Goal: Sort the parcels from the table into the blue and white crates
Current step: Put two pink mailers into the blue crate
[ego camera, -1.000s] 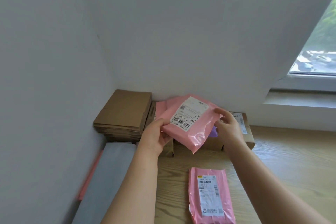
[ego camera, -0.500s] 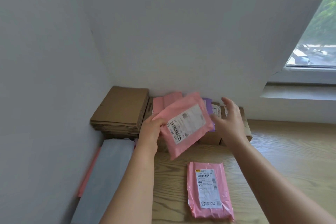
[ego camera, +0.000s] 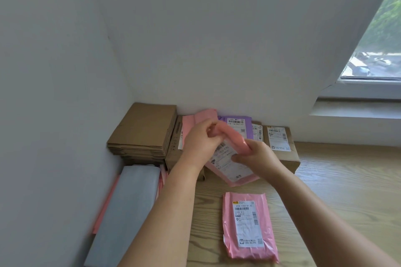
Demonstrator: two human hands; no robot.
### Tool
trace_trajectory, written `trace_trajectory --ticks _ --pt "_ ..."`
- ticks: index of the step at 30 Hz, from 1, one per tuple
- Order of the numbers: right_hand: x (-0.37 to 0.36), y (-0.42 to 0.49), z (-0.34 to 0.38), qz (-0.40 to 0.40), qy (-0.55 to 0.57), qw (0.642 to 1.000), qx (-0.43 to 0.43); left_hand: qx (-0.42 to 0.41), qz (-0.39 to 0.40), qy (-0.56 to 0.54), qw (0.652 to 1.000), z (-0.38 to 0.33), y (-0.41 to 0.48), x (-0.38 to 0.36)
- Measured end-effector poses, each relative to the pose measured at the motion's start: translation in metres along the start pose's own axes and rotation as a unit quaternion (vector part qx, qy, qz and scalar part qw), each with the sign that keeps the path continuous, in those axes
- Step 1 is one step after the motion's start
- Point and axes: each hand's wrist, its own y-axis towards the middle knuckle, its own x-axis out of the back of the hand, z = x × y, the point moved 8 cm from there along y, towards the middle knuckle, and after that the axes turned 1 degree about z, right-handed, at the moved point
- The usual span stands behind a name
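While in two hands [ego camera: 200,143] [ego camera: 257,157], one parcel [ego camera: 233,169]

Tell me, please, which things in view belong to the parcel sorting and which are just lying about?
Job: held pink parcel, gripped by left hand and right hand; second pink parcel lying on the table; purple parcel; labelled cardboard box.
Lying about: flat cardboard stack; grey bundle; window.

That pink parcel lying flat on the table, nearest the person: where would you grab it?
Probably its right long edge, coming from the right: the pink parcel lies flat, label up, with bare table beside it, so fingers can slide under and pinch the thin rim.
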Motion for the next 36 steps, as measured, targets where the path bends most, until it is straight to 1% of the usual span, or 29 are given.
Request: trace_trajectory --ticks 2,3,4,5,7,9,10,13,15,23,26,29,32,34,36 --pt "0.006 -0.004 -0.007 -0.022 0.127 0.992 -0.019 0.02 -0.088 -0.001 0.996 0.013 -0.001 0.014" --pt "0.009 -0.007 -0.012 -0.031 0.208 0.977 -0.035 0.037 -0.119 -0.021 0.992 0.019 -0.004 0.02" --pt "0.01 -0.009 -0.018 -0.034 0.286 0.956 -0.052 0.064 -0.126 -0.06 0.988 0.026 -0.008 0.021" --pt "0.01 -0.01 -0.022 -0.03 0.352 0.933 -0.064 0.098 -0.109 -0.108 0.983 0.035 -0.011 0.016" --pt "0.008 -0.012 -0.027 -0.015 0.446 0.892 -0.074 0.155 -0.04 -0.183 0.97 0.044 -0.016 -0.002" --pt "0.003 -0.014 -0.027 0.006 0.505 0.86 -0.076 0.175 0.026 -0.226 0.958 0.046 -0.019 -0.019" --pt "0.0 -0.015 -0.027 0.019 0.519 0.851 -0.076 0.178 0.046 -0.251 0.95 0.046 -0.02 -0.026" --pt "-0.006 -0.018 -0.023 0.055 0.528 0.845 -0.065 0.188 0.049 -0.342 0.92 0.052 -0.022 -0.036" --pt "-0.007 -0.018 -0.025 0.06 0.522 0.849 -0.062 0.19 0.047 -0.374 0.906 0.056 -0.023 -0.037" --pt "-0.008 -0.019 -0.029 0.066 0.513 0.854 -0.064 0.183 0.058 -0.372 0.908 0.058 -0.022 -0.036" --pt "-0.007 -0.018 -0.03 0.062 0.504 0.859 -0.067 0.196 0.055 -0.389 0.898 0.059 -0.023 -0.04" --pt "-0.01 -0.018 -0.037 0.061 0.471 0.876 -0.083 0.221 0.056 -0.4 0.888 0.069 -0.027 -0.05" --pt "-0.017 -0.021 -0.061 0.05 0.39 0.913 -0.107 0.265 0.062 -0.397 0.877 0.093 -0.039 -0.063" --pt "-0.02 -0.023 -0.089 0.017 0.346 0.928 -0.135 0.308 0.079 -0.379 0.869 0.116 -0.053 -0.073" --pt "-0.022 -0.028 -0.132 -0.036 0.297 0.935 -0.189 0.358 0.1 -0.35 0.86 0.141 -0.073 -0.084"
